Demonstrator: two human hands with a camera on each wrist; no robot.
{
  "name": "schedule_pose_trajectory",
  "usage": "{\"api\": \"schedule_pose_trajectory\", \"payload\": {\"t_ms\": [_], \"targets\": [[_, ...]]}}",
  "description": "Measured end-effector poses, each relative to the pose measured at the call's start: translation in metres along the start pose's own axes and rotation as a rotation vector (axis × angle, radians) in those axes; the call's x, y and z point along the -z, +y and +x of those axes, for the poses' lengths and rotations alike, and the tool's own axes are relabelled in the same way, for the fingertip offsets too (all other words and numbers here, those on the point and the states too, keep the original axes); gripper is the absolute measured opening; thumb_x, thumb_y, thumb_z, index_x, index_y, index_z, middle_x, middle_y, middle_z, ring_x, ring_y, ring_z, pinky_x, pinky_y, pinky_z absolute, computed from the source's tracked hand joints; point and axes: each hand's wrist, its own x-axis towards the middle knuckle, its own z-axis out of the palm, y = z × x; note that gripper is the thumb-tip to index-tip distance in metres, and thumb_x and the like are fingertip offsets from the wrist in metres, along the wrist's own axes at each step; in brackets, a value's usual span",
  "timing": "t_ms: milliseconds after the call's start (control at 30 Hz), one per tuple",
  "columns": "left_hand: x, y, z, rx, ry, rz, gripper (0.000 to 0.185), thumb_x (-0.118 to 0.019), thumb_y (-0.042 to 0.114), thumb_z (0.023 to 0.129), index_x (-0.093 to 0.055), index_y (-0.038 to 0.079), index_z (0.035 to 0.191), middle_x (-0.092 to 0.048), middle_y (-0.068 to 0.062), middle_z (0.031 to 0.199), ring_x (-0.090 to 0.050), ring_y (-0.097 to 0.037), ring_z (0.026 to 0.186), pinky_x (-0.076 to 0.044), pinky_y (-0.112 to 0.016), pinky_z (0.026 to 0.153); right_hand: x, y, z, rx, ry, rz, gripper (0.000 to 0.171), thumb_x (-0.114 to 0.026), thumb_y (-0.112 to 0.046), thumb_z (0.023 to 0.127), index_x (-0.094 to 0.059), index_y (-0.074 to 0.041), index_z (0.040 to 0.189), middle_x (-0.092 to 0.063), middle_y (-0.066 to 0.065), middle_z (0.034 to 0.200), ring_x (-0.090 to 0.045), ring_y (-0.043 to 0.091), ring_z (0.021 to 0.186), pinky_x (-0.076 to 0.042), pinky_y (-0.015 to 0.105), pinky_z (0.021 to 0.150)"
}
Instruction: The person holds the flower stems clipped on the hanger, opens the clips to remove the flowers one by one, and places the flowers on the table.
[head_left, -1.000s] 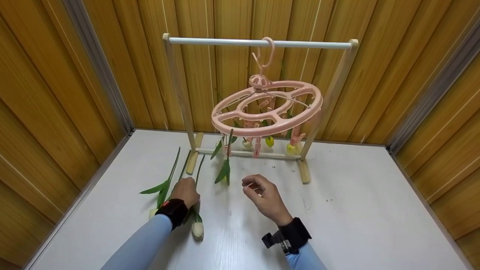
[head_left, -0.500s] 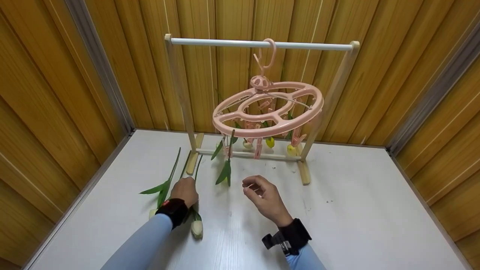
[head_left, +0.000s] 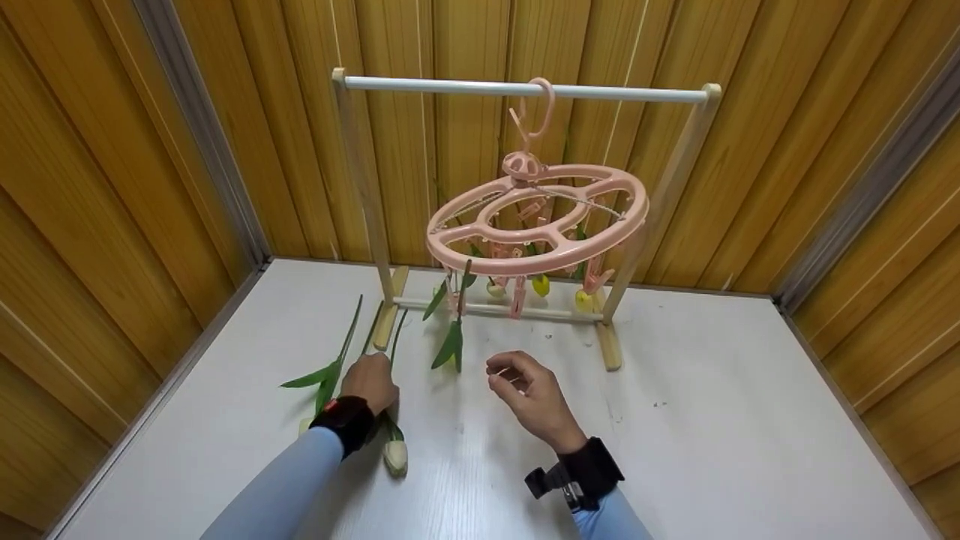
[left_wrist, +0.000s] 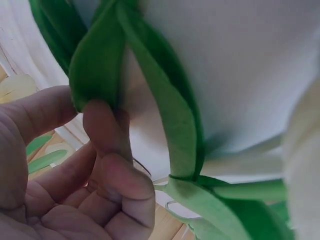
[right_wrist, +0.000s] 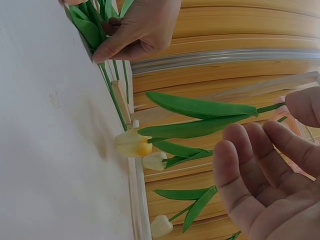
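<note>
My left fingers [left_wrist: 105, 127] pinch a green leaf [left_wrist: 97, 65] among the tulips [head_left: 395, 457] lying on the table [head_left: 675, 435]; my right hand [head_left: 536, 397] curves loosely, empty. Likely I'm picking up; next calls for lifting 1 clear of the others.

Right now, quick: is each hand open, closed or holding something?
Left hand: closed, pinching a broad green tulip leaf.
Right hand: open, fingers loosely curled, holding nothing.

Left hand [head_left: 369, 384]: back up, fingers [left_wrist: 125, 180] curled in a pinch, left arm [head_left: 277, 476] angled in from lower left. Right hand [head_left: 538, 399]: loosely curled, palm inward, right arm [head_left: 616, 519] bent in opposite. Hands apart.
</note>
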Motion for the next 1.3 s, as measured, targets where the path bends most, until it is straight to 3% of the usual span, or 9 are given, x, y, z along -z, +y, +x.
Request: {"api": "schedule_pose_trajectory", "payload": {"t_ms": [333, 467, 567, 667, 833, 967, 1300], "targets": [[0.027, 0.025, -0.002, 0.025, -0.011, -0.121, 0.043, -0.071, 0.000, 0.078, -0.036, 0.015, 0.058, -0.034, 0.002, 0.059, -0.035, -0.018, 0.056, -0.031, -0.032, 0.051, 0.003, -0.001, 0.000, 0.012, 0.002, -0.002, 0.019, -0.065, -0.007, 0.101, -0.068, -0.001, 0.118, -0.069, 0.014, 0.110, -0.067, 0.021, 0.094, -0.056, 0.027, 0.078], [0.041, 0.040, -0.004, -0.011, 0.020, -0.167, 0.028, -0.077, 0.005, 0.080, -0.055, 0.004, 0.064, -0.052, -0.005, 0.066, -0.048, -0.021, 0.062, -0.042, -0.037, 0.056, 0.004, -0.002, 0.001, 0.004, -0.003, -0.002, 0.020, -0.064, -0.008, 0.101, -0.067, -0.001, 0.120, -0.069, 0.015, 0.111, -0.068, 0.021, 0.095, -0.056, 0.028, 0.080], [0.051, 0.053, -0.006, -0.033, 0.058, -0.195, 0.017, -0.080, 0.010, 0.082, -0.071, -0.004, 0.083, -0.069, -0.015, 0.082, -0.063, -0.028, 0.074, -0.052, -0.044, 0.068, 0.005, -0.003, 0.001, -0.011, -0.004, -0.008, 0.020, -0.064, -0.008, 0.102, -0.067, -0.001, 0.120, -0.069, 0.015, 0.111, -0.068, 0.021, 0.095, -0.056, 0.027, 0.080], [0.063, 0.068, -0.007, -0.023, 0.080, -0.255, 0.024, -0.081, 0.012, 0.084, -0.075, -0.005, 0.099, -0.072, -0.017, 0.091, -0.068, -0.032, 0.086, -0.055, -0.047, 0.075, 0.007, -0.004, 0.001, -0.019, 0.001, 0.003, 0.020, -0.064, -0.008, 0.102, -0.067, 0.000, 0.119, -0.068, 0.017, 0.112, -0.067, 0.021, 0.095, -0.055, 0.027, 0.079], [0.078, 0.089, -0.012, -0.032, 0.156, -0.358, 0.035, -0.081, 0.015, 0.087, -0.073, -0.004, 0.115, -0.072, -0.019, 0.105, -0.068, -0.034, 0.092, -0.056, -0.046, 0.075, 0.008, -0.006, 0.002, -0.027, 0.014, 0.023, 0.019, -0.064, -0.008, 0.102, -0.067, 0.000, 0.119, -0.068, 0.018, 0.112, -0.067, 0.022, 0.094, -0.056, 0.027, 0.079], [0.080, 0.101, -0.017, -0.040, 0.216, -0.403, 0.041, -0.081, 0.016, 0.087, -0.070, -0.003, 0.121, -0.070, -0.019, 0.113, -0.067, -0.034, 0.098, -0.055, -0.048, 0.082, 0.009, -0.007, 0.002, -0.026, 0.017, 0.035, 0.020, -0.063, -0.007, 0.102, -0.067, 0.002, 0.120, -0.068, 0.018, 0.112, -0.068, 0.023, 0.094, -0.056, 0.026, 0.078], [0.067, 0.114, -0.018, -0.052, 0.249, -0.525, 0.056, -0.077, 0.016, 0.088, -0.057, -0.007, 0.136, -0.061, -0.026, 0.128, -0.058, -0.042, 0.120, -0.046, -0.056, 0.101, 0.009, -0.010, 0.000, -0.032, 0.020, 0.057, 0.020, -0.062, -0.006, 0.102, -0.066, 0.002, 0.120, -0.066, 0.023, 0.113, -0.066, 0.020, 0.093, -0.054, 0.026, 0.078]]}}
